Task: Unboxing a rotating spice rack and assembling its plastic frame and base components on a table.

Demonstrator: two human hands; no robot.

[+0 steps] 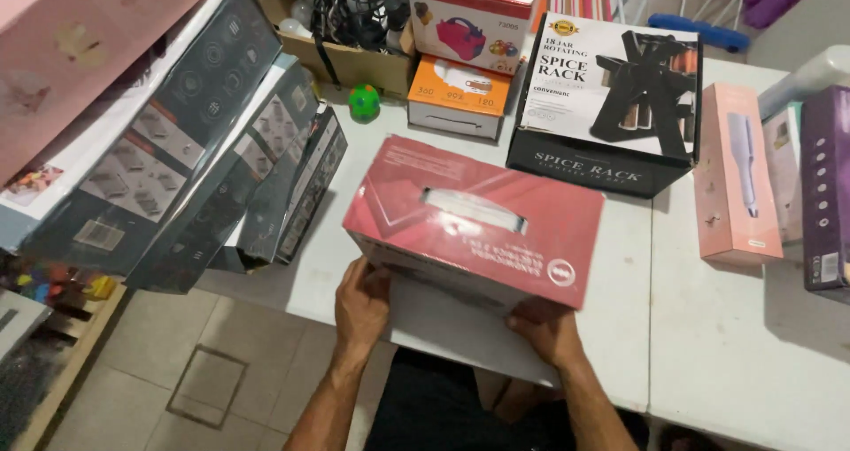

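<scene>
The red carton (474, 221) sits at the near edge of the white table (744, 345), its lower face hanging slightly past the rim. The left hand (361, 302) cups its near left corner and the right hand (549, 329) presses under its near right corner, both curled against the cardboard rather than closed around it. Since the hold is only on the two corners, the carton could probably tip off the edge toward the tiled floor (177, 345) if one hand slips. Behind it stand one black carton picturing a rack of jars (606, 106), one small orange box (458, 95) and one green ball (363, 102). Four dark flat cartons (221, 168) lean at the left; one pink slim box (735, 177) lies at the right.
</scene>
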